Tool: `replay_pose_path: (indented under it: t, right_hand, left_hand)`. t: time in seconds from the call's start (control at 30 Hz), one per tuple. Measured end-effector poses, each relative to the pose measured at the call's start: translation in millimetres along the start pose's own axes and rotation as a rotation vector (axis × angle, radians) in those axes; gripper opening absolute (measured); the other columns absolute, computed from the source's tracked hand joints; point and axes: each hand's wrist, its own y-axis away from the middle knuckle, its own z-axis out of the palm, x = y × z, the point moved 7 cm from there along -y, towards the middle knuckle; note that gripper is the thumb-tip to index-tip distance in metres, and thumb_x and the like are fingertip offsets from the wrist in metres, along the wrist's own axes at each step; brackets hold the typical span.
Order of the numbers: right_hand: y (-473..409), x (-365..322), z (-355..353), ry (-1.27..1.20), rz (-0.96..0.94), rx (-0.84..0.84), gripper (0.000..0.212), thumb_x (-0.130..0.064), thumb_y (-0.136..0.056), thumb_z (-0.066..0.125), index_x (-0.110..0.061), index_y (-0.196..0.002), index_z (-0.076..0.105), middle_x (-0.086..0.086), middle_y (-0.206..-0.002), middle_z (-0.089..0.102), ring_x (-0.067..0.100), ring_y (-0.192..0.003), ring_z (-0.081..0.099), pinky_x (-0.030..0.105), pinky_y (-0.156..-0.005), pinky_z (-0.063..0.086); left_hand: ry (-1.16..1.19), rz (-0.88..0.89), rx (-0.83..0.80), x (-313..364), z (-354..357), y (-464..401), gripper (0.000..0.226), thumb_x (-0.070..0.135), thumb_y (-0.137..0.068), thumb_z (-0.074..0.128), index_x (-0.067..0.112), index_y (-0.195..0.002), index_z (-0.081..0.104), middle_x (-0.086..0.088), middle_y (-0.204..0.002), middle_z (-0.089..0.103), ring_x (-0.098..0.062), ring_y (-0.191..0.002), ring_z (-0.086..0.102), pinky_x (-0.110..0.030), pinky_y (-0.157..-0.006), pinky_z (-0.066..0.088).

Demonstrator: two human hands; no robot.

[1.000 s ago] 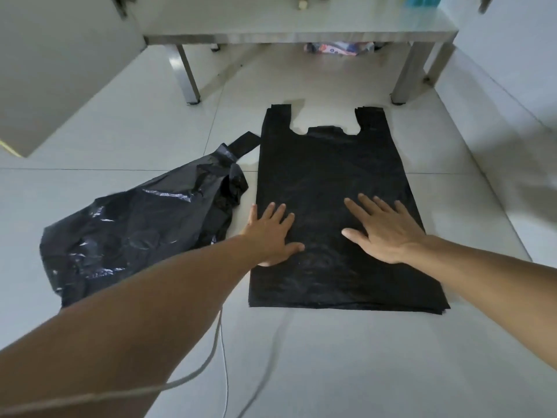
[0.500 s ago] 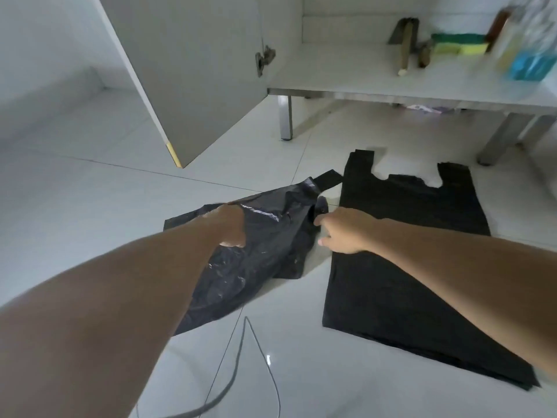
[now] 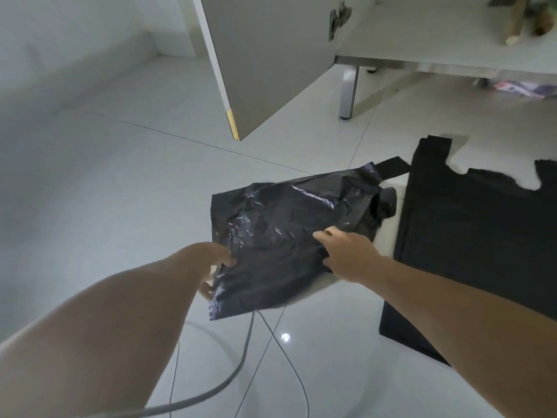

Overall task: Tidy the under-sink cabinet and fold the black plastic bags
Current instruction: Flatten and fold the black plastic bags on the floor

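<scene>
Head view, looking down at a tiled floor (image 3: 126, 206). The left hand (image 3: 215, 268) grips the near left edge of a crumpled black bag (image 3: 289, 236); its fingers are largely hidden behind the plastic, with only the thumb side and a fingertip below the edge visible. The right hand (image 3: 346, 256) grips the same bag at its right side, fingers curled down into the folds, so the fingertips cannot be made out. The bag stretches between the two hands and extends away from them, its glossy surface wrinkled; whether its far part rests on the floor or hangs just above it cannot be told. A strap-like handle (image 3: 394, 167) projects from the far corner, beyond the right hand.

To the right of the right hand a flat black bag (image 3: 470, 236) lies spread on the floor, its handle cut-outs at the far end; its right portion is cut off by the frame edge and its near corner is covered by the right forearm. Beyond both hands stands an open cabinet door (image 3: 271, 55) with a hinge (image 3: 339, 19), and beside it the cabinet shelf (image 3: 422, 40) on a metal leg (image 3: 348, 92); small objects on the shelf are cropped and blurred. Thin cables (image 3: 241, 357) loop on the floor below the hands.
</scene>
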Motion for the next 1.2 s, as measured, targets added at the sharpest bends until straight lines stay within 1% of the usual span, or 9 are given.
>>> replay_pose_path:
  t: [0.17,0.3,0.4,0.6,0.7,0.8,0.9,1.0,1.2]
  right_hand:
    - [-3,0,17,-0.104,0.032,-0.047,0.046,-0.028,-0.097,0.054,-0.02,-0.141,0.04,0.004,-0.132,0.052,0.029,-0.114,0.058,0.043,-0.092,0.05]
    - [1,5,12,-0.192,0.084,-0.062,0.054,-0.028,-0.098,0.05,-0.02,-0.148,0.033,0.004,-0.14,0.048,0.028,-0.123,0.052,0.039,-0.099,0.045]
    - [1,17,-12,-0.293,0.161,0.011,0.058,-0.031,-0.098,0.052,-0.021,-0.151,0.029,0.004,-0.141,0.05,0.027,-0.122,0.055,0.04,-0.1,0.047]
    - [1,76,-112,-0.949,0.434,0.37,0.036,-0.046,-0.1,0.045,-0.015,-0.112,0.061,0.005,-0.103,0.066,0.027,-0.095,0.066,0.047,-0.09,0.054]
    - [14,95,-162,-1.277,0.419,0.36,0.078,-0.079,-0.08,0.048,-0.015,-0.122,0.054,0.008,-0.117,0.063,0.031,-0.103,0.066,0.051,-0.093,0.053]
    - [35,102,-205,-1.06,0.33,0.324,0.128,-0.093,-0.048,0.058,-0.009,-0.143,0.042,0.01,-0.143,0.051,0.03,-0.126,0.051,0.044,-0.109,0.039]
    - [46,125,-211,-0.833,0.454,0.313,0.093,-0.049,-0.067,0.085,-0.003,-0.137,0.046,0.011,-0.136,0.055,0.028,-0.116,0.057,0.035,-0.096,0.047]
    - [56,168,-215,-0.683,0.633,0.457,0.03,-0.015,-0.079,0.078,-0.001,-0.102,0.064,0.012,-0.101,0.069,0.025,-0.082,0.065,0.03,-0.064,0.052]
    - [110,251,-268,-1.004,0.778,0.901,0.02,-0.007,-0.085,0.073,-0.005,-0.105,0.068,0.012,-0.101,0.067,0.018,-0.06,0.061,0.019,-0.032,0.043]
  left_hand:
    - [0.425,0.031,-0.032,1,10,0,0.013,0.007,-0.088,0.068,0.01,-0.09,0.055,-0.008,-0.094,0.06,-0.023,-0.076,0.06,-0.021,-0.043,0.046]
    - [0.538,0.133,0.134,30,-14,14,0.026,0.0,-0.075,0.076,0.005,-0.092,0.057,-0.007,-0.079,0.057,-0.022,-0.068,0.056,-0.03,-0.064,0.047]
    - [0.539,0.342,0.263,79,-40,47,0.022,-0.003,-0.075,0.07,0.01,-0.09,0.061,-0.007,-0.079,0.057,-0.019,-0.065,0.055,-0.026,-0.058,0.047]
    - [0.087,0.905,0.268,186,-16,126,0.054,-0.002,-0.077,0.059,0.026,-0.122,0.064,-0.005,-0.1,0.063,-0.027,-0.092,0.062,-0.026,-0.066,0.051]
    - [-0.251,1.133,0.242,216,35,173,0.062,0.002,-0.086,0.054,0.038,-0.136,0.052,-0.001,-0.125,0.058,-0.024,-0.105,0.058,-0.03,-0.086,0.052]
    - [-0.531,1.319,0.201,230,87,209,0.066,0.001,-0.091,0.048,0.044,-0.141,0.042,-0.002,-0.139,0.051,-0.025,-0.11,0.057,-0.036,-0.091,0.053]
    - [-0.657,1.386,0.177,235,121,236,0.07,-0.002,-0.093,0.044,0.044,-0.145,0.035,-0.003,-0.147,0.045,-0.026,-0.12,0.053,-0.028,-0.091,0.048]
    - [-0.665,1.395,0.365,242,135,250,0.057,0.009,-0.096,0.046,0.037,-0.145,0.035,-0.004,-0.13,0.057,-0.022,-0.101,0.057,-0.026,-0.081,0.044]
    - [-0.382,1.195,0.67,281,99,250,0.018,0.02,-0.094,0.054,0.017,-0.112,0.057,-0.001,-0.087,0.058,-0.018,-0.075,0.056,-0.026,-0.065,0.044]
